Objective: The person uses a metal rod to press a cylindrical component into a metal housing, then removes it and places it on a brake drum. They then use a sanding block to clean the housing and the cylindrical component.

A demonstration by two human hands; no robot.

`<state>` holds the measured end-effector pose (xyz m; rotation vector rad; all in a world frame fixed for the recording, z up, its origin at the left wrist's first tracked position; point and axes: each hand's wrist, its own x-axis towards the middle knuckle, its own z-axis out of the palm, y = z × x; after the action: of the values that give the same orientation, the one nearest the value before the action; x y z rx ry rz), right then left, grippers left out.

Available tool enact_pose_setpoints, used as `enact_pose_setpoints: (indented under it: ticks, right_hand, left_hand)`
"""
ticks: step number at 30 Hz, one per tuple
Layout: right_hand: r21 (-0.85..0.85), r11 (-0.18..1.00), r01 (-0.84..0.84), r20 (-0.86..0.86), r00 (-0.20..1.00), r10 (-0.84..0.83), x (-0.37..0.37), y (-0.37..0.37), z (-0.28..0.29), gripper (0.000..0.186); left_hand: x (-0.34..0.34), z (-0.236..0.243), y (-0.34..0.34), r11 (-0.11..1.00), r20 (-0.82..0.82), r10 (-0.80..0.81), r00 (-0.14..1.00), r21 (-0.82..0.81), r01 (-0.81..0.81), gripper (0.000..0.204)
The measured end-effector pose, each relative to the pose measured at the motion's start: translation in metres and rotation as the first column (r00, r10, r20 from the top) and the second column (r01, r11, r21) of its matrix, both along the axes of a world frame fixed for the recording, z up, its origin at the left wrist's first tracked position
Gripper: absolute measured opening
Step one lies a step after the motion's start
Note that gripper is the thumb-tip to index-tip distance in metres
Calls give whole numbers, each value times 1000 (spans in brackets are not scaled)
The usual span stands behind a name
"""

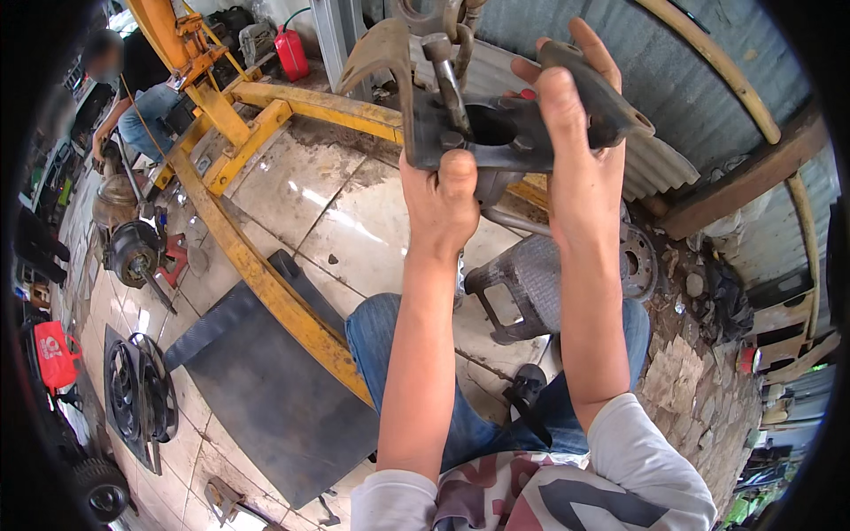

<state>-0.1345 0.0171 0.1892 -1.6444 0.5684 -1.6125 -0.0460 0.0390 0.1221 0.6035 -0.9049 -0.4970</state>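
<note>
One dark metal bracket is up in front of the person, above the tiled floor and near a chain. The left hand is closed on its lower left corner, thumb on the near edge, the other fingers hidden. The right hand is clamped around the raised right side, thumb inward. Gripping opposite sides probably keeps it steady and shares its weight. A tilted metal rod stands beside the bracket's hole; whether it is fastened there, I cannot tell. Below, a grey stool sits beyond the knees, perhaps for low work.
</note>
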Motion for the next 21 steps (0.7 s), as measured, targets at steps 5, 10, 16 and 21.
enact_pose_setpoints:
  ticks: [5,10,16,21]
  right_hand:
    - [-19,995,95,-26,995,-95,-3,-6,1,47]
    - [176,984,6,275,960,-55,2,-10,8,36]
    - [223,974,50,363,923,-130,-4,-21,19,32]
    - [224,975,13,364,926,-96,-5,-18,22,33]
  left_hand:
    - [7,-11,-13,994,11,-109,994,25,109,78]
    - [-3,-6,-7,984,15,-156,988,95,153,75]
    - [-17,-27,-2,725,176,-672,720,356,590,29]
    - [-56,-27,-12,840,-230,-452,862,214,498,30]
